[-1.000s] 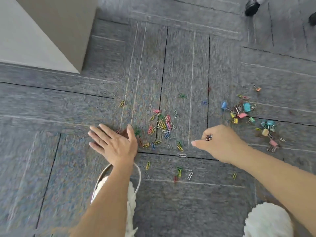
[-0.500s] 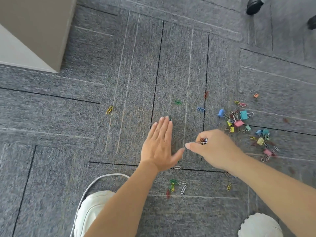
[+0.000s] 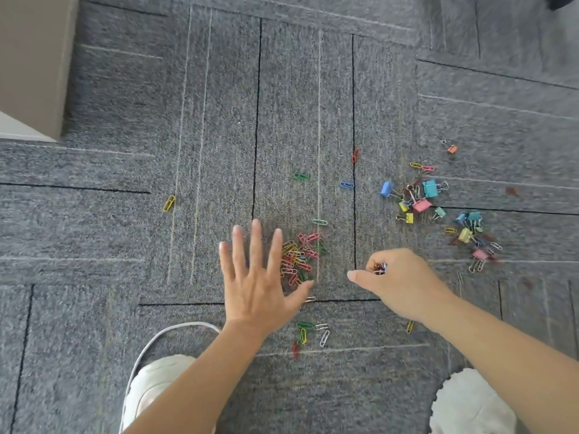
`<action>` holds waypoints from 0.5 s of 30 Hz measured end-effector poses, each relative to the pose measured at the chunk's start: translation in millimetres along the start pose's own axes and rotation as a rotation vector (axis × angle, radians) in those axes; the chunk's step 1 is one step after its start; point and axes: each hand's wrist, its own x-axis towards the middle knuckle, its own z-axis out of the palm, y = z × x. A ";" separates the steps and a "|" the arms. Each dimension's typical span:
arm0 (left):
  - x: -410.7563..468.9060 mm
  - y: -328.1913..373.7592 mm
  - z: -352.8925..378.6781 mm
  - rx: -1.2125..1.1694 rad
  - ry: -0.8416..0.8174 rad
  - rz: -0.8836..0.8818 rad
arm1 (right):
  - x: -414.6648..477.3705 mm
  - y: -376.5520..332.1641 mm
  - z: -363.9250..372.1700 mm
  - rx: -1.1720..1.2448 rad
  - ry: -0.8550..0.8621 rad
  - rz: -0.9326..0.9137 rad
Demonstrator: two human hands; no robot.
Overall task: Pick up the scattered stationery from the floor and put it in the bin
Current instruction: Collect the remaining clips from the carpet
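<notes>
A few clips (image 3: 379, 268) are grasped in the right hand (image 3: 399, 285), the left hand (image 3: 257, 288) is spread open beside a pile (image 3: 299, 256), and binder clips (image 3: 423, 200) are left uncollected on the carpet (image 3: 219, 136).

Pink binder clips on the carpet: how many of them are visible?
2. One pink binder clip lies just below the large teal binder clip; the other pink binder clip lies nearer the person, right of the right hand. Blur may hide more.

Clip pile (image 3: 297, 258) partly behind left hand (image 3: 257, 289), dark object (image 3: 562, 1) cropped top-right
</notes>
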 end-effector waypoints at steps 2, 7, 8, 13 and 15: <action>-7.6 0.6 5.9 -0.022 -0.008 -0.083 | 0.7 7.4 3.3 -0.009 0.001 -0.002; 25.6 40.1 4.2 -0.001 -0.054 0.244 | 0.2 18.1 11.0 0.017 -0.010 0.014; 32.7 46.2 5.2 -0.002 -0.057 0.309 | -0.5 20.4 11.9 0.020 -0.009 0.017; 35.8 46.8 22.7 -0.154 0.241 0.440 | -3.6 36.4 6.2 -0.015 -0.046 0.019; 35.8 45.8 30.8 -0.217 0.381 0.450 | -3.5 44.0 3.1 -0.001 -0.055 0.035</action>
